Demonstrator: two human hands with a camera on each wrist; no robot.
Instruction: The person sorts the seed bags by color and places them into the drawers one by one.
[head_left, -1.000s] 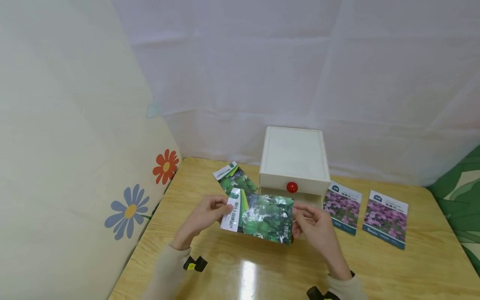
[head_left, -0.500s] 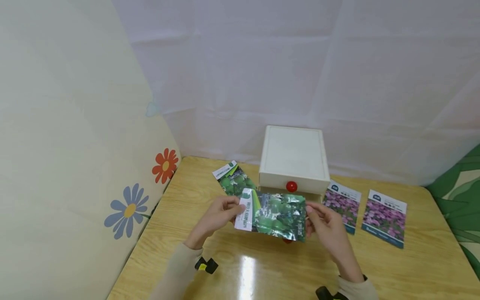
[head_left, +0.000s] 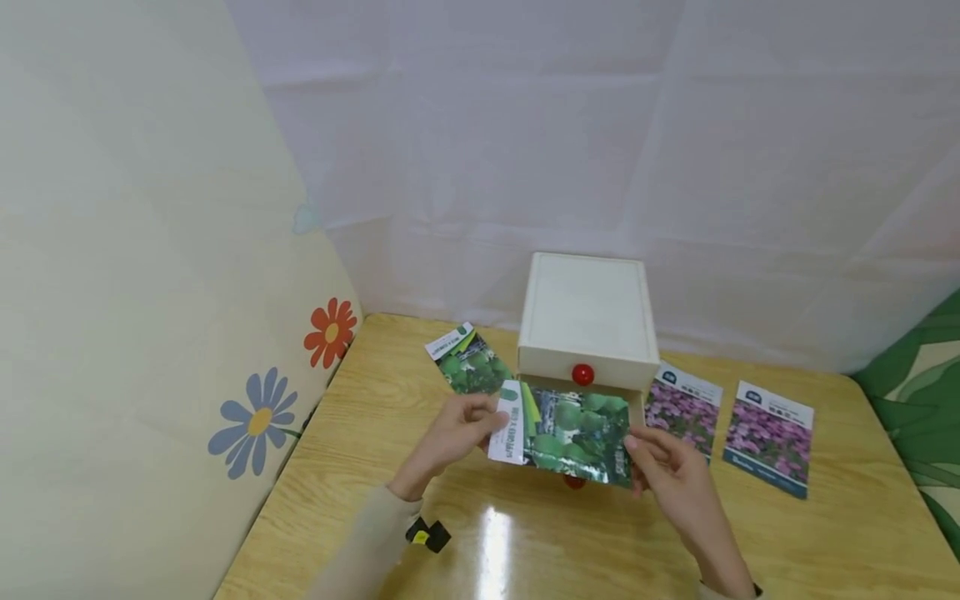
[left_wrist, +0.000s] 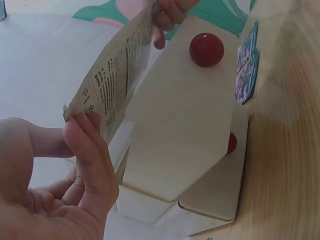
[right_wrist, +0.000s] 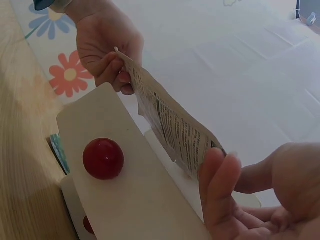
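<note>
Both hands stretch out a seed packet (head_left: pixel 573 435) with pictures of round green fruit, above a pulled-out drawer (left_wrist: pixel 175 110) with a red knob. My left hand (head_left: pixel 459 435) pinches its white end between thumb and fingers. At the dark end, my right hand (head_left: pixel 672 475) pinches the other edge. The printed pale back of the packet (right_wrist: pixel 167 117) faces down toward the drawer in the wrist views. Behind it stands a white drawer cabinet (head_left: pixel 588 304), its upper front bearing another red knob (head_left: pixel 582 374). The packet hides most of the drawer's inside in the head view.
A matching green packet (head_left: pixel 472 362) lies left of the cabinet. To the right are two purple-flower packets, one beside the cabinet (head_left: pixel 686 408) and another (head_left: pixel 771 437) farther right. A white cloth (head_left: pixel 465 167) hangs behind the wooden table (head_left: pixel 360 533).
Both hands have carried the seed packet to the right, so it now sits more squarely in front of the cabinet. The cabinet and the packets on the table stay put.
</note>
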